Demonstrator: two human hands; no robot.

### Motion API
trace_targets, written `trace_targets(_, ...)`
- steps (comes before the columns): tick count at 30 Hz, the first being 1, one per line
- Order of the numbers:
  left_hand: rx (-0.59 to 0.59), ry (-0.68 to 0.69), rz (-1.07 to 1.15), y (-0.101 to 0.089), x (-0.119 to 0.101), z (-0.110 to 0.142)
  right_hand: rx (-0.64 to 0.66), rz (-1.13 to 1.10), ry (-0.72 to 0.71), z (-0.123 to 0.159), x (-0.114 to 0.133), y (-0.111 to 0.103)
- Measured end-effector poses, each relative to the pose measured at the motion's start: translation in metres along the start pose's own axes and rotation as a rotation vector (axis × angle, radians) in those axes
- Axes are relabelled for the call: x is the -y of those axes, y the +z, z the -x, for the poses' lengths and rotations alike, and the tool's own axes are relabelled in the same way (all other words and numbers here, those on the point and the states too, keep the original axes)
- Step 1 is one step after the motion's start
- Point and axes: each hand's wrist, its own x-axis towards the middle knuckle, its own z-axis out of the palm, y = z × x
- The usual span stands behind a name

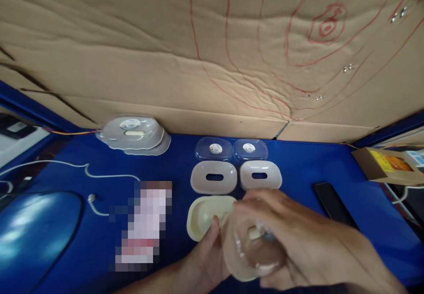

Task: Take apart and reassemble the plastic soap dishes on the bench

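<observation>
Reaching in from the near edge, the left hand and right hand meet over the blue table. Both sets of fingers curl closed around a clear, rounded plastic lid, the right hand arched over its top, the left thumb raised beside it. Just to the left lies a cream oval plastic tray. Farther off sit two beige slotted oval inserts, side by side.

Between my hands I am gripping a smooth clear plastic lid; just beyond it 2 matt cream plastic trays are lying on glossy blue sheeting, creased brown cardboard behind.
</observation>
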Motion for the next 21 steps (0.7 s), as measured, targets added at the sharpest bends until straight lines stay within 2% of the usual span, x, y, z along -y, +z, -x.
trace_targets(2, -0.016, -0.034, 0.09, 0.004, -0.004, 0.0, 0.091, -0.049, -0.061, -0.008, 0.015, 0.011)
trace_targets(4, -0.083, -0.042, 0.129, 0.005, -0.006, -0.001, 0.143, -0.117, -0.083, -0.013, 0.007, 0.01)
trace_targets(7, -0.188, -0.081, 0.132, 0.004, -0.005, -0.003, 0.092, -0.08, 0.008, -0.013, -0.036, -0.006)
trace_targets(10, -0.202, -0.102, 0.134, 0.003, -0.004, -0.004, -0.106, 0.159, 0.3, -0.011, -0.096, -0.022)
trace_targets(12, -0.196, -0.095, 0.147, 0.003, -0.005, -0.004, -0.135, 0.239, 0.448, -0.012, -0.132, -0.024)
trace_targets(13, -0.198, -0.092, 0.154, 0.003, -0.006, -0.004, -0.133, 0.243, 0.472, -0.013, -0.147, -0.022)
trace_targets(16, -0.225, -0.08, 0.174, 0.004, -0.007, -0.005, -0.105, 0.21, 0.461, -0.019, -0.172, -0.015)
trace_targets(21, -0.224, -0.069, 0.215, 0.001, -0.003, -0.005, -0.095, 0.169, 0.429, -0.023, -0.185, -0.013)
